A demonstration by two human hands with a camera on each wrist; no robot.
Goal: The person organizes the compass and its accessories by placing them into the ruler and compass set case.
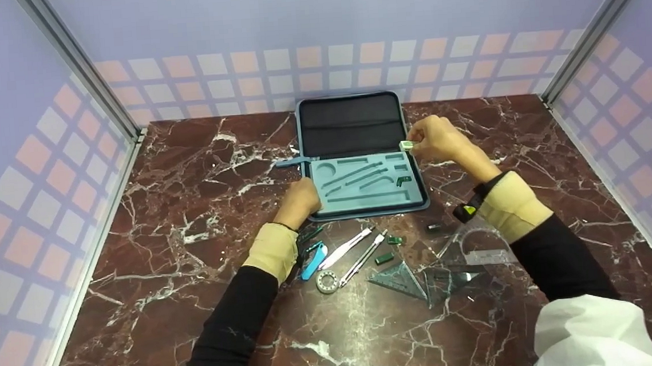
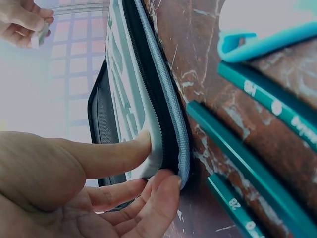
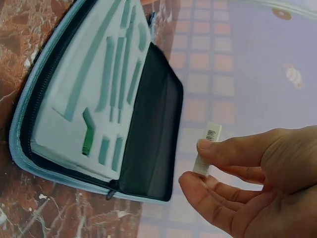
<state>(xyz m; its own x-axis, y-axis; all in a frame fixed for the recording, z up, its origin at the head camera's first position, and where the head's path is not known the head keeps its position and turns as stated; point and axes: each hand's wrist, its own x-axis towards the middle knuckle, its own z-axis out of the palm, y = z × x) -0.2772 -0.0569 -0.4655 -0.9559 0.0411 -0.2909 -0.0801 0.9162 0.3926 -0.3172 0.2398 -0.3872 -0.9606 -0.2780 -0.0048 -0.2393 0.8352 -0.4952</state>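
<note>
Right hand (image 1: pixel 439 138): pinching eraser (image 3: pixel 212 133), held up near right side of case (image 1: pixel 368 214) | Left hand (image 1: pixel 299 198): clamped on its front-left corner | Step: apparently filling tray (image 3: pixel 62 139) | Next: likely needs eraser aligned over a matching slot (image 3: pixel 103 150), then lowered

The head camera looks forward and down from above the bare left hand (image 1: pixel 299 197) and bare right hand (image 1: pixel 439 139). Each wrist camera looks from close by its hand. All three see the open rectangular blue cloth case (image 1: pixel 351 138) between both hands.
</note>
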